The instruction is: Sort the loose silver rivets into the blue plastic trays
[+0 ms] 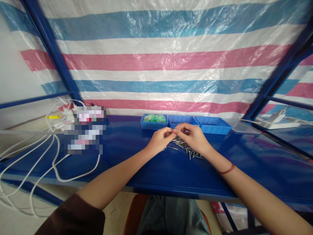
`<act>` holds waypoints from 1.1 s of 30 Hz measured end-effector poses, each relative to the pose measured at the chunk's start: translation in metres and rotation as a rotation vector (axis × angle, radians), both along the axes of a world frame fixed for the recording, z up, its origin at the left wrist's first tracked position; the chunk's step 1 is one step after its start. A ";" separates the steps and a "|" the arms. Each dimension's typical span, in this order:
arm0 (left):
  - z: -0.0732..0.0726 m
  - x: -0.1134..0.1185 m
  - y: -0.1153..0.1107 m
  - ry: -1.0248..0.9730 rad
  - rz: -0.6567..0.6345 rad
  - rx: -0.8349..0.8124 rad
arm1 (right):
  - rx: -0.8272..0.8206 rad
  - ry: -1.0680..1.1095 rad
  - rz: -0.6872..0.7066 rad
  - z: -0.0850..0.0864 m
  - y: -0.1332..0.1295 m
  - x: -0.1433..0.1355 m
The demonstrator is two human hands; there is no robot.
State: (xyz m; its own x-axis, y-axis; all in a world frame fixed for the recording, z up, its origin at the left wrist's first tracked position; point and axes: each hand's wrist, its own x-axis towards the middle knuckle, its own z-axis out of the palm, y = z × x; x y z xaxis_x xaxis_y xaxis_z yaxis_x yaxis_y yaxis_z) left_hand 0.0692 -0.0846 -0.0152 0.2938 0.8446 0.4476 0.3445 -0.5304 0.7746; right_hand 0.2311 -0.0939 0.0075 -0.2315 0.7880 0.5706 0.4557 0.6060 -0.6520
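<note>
We judge the work to be in the thick of it rather than near its end. A heap of metal pins (182, 143) lies loose on the desk (137, 163), just under our hands and spreading toward 4 o'clock from them; that heap is what is left, and we see no second one to count as finished. How many pins have been dealt with, we have no way to say.

Our left hand (160, 138) comes in from 8 o'clock and our right hand (195, 137) from 4, meeting above the heap's far edge. On both, thumb and fingers curl in narrowly toward each other. The tips are small and overlap here, so we cannot tell whether a pin sits between them.

Now the count. We have two hands at work and one heap, its pins too tangled to number; one stray pin (172, 148) lies at 6 o'clock, a little off the heap. Three blue trays stand in a row: the left tray (154, 126) at 10 o'clock, with green stuff (154, 118) inside; the middle tray (172, 123) at 12, partly hidden by our fingers; the right tray (216, 129) between 2 and 3. One red band (227, 169) circles our right wrist. Several white cables (57, 163) loop at 8 o'clock, well apart from the pins.
</note>
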 end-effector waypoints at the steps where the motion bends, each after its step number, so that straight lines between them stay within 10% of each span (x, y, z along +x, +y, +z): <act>1: 0.000 0.000 0.001 -0.012 0.014 0.005 | 0.024 -0.016 -0.001 0.001 0.000 0.001; 10: 0.002 -0.001 0.003 -0.002 0.076 0.086 | 0.141 -0.273 -0.005 0.008 0.007 0.016; 22: -0.007 -0.008 0.004 0.548 0.045 0.228 | 0.139 -0.562 -0.635 -0.004 0.053 0.052; 29: -0.005 -0.008 -0.001 0.679 0.024 0.294 | -0.149 -0.640 0.130 0.021 0.009 0.045; 33: -0.005 -0.008 -0.002 0.684 0.034 0.277 | -0.230 -0.689 0.258 0.016 0.001 0.037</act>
State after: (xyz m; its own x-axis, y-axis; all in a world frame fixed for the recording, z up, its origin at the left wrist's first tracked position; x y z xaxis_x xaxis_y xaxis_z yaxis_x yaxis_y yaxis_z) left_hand 0.0615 -0.0862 -0.0197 0.5591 0.7408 0.3723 0.7223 -0.6557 0.2201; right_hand 0.2683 -0.0925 0.0233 -0.6680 0.7418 0.0594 0.6669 0.6321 -0.3945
